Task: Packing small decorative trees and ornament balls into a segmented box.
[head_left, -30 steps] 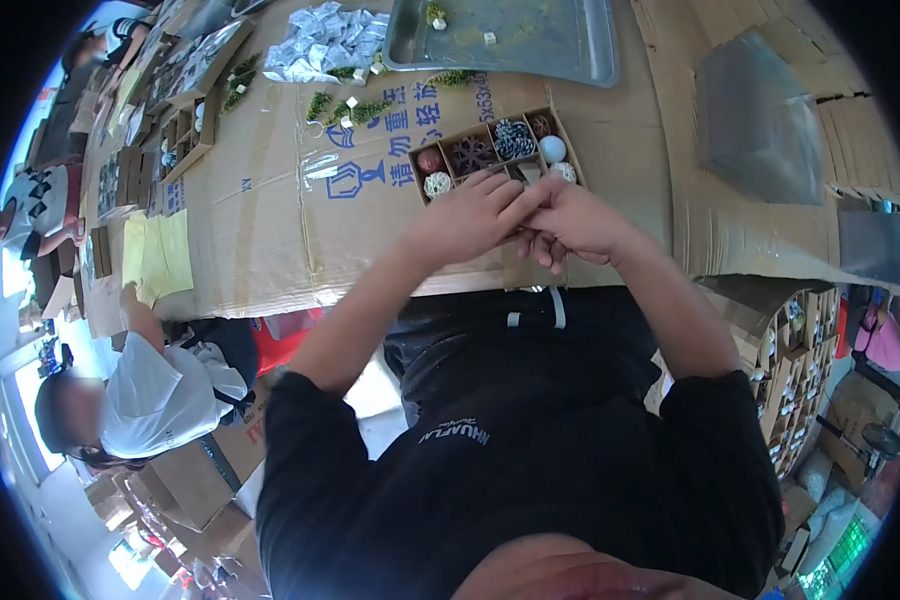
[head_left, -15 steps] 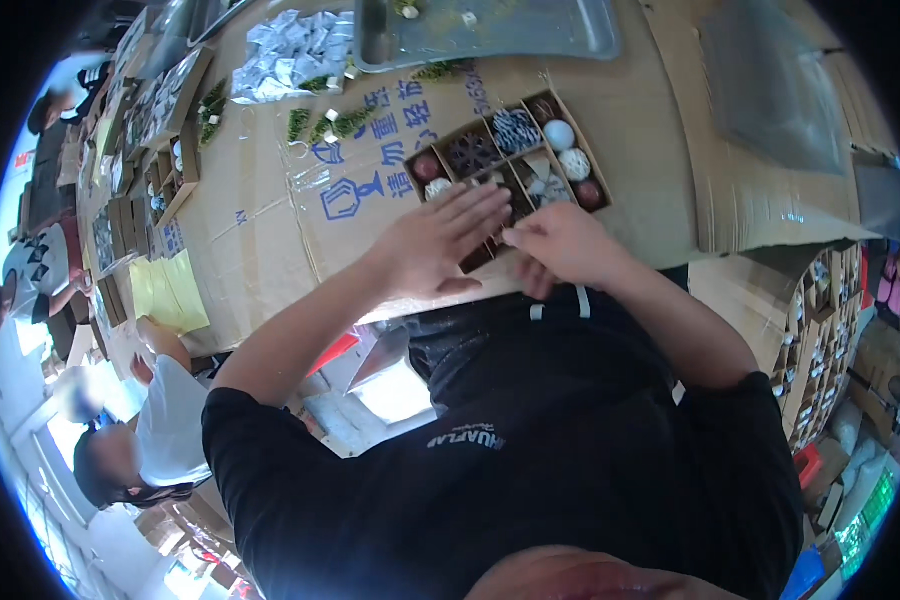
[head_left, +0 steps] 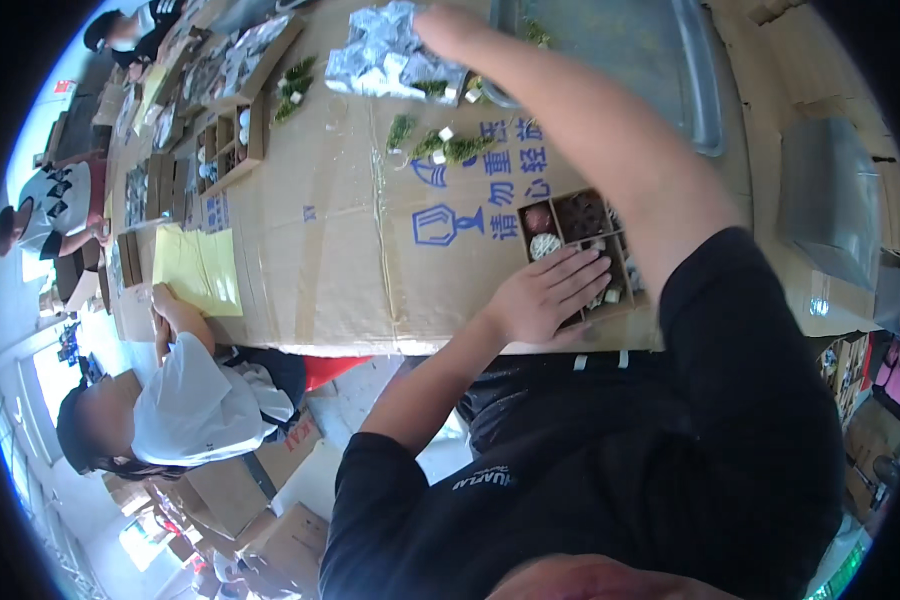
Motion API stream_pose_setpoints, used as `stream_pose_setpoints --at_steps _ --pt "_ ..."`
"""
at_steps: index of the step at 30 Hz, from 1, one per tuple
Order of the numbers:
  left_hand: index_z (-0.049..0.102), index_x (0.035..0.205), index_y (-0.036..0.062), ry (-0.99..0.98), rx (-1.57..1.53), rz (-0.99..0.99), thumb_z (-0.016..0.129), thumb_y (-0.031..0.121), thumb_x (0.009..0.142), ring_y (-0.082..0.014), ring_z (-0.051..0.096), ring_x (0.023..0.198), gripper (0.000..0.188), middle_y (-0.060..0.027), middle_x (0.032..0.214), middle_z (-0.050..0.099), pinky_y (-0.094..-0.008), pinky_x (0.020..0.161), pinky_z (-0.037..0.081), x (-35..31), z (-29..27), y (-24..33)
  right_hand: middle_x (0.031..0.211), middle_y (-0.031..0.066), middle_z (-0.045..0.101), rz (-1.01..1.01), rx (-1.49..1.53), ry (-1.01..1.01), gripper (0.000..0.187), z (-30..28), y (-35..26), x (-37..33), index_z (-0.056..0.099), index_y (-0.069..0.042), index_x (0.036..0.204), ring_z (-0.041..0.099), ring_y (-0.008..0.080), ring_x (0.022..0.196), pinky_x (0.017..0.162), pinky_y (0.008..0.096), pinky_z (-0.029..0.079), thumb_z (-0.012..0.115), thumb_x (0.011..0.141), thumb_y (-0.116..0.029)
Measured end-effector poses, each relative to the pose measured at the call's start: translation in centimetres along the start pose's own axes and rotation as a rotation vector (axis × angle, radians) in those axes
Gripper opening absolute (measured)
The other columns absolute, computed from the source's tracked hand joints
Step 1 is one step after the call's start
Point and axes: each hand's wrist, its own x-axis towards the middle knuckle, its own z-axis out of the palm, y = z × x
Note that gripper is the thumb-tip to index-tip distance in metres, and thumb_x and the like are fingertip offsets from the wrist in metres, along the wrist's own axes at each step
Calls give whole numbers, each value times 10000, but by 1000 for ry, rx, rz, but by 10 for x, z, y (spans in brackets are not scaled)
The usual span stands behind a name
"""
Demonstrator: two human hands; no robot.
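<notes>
A shallow compartment box lies near the table's front edge, partly covered by my hand and arm. Its visible cells hold a reddish-brown ball, a white textured ball and a dark brown snowflake-like ornament. My left hand rests on the box with fingers stretched out and slightly apart, holding nothing. Far across the table, my right hand reaches to a pile of crinkled silvery pieces. Its fingertips are hidden or blurred at the pile, so any grip cannot be made out.
Green sprigs with small white cubes lie beyond the box. A grey tray stands at the far right, near clear plastic sheeting. More ornament boxes and yellow paper are at left, beside a co-worker in white.
My right hand has left the box and reached far forward to the silvery pile. My left hand remains over the box. The whole view has shifted, so the table things appear farther right.
</notes>
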Motion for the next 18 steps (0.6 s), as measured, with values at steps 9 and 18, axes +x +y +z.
stream_pose_setpoints --at_steps 9,18 --pt "592 1334 37 -22 -53 -47 659 383 853 -272 486 1372 597 -124 1449 540 -438 1174 336 -8 4 -11 810 252 654 246 464 -159 185 -186 -26 -126 659 65 851 667 382 814 726 480 524 666 843 -120" --pt "607 1290 48 -82 27 -71 681 403 767 -282 514 1315 636 -118 1341 589 -448 1172 339 1 4 -3 762 126 622 409 188 22 120 -130 -55 -393 599 -64 831 657 315 705 622 417 528 660 860 -163"
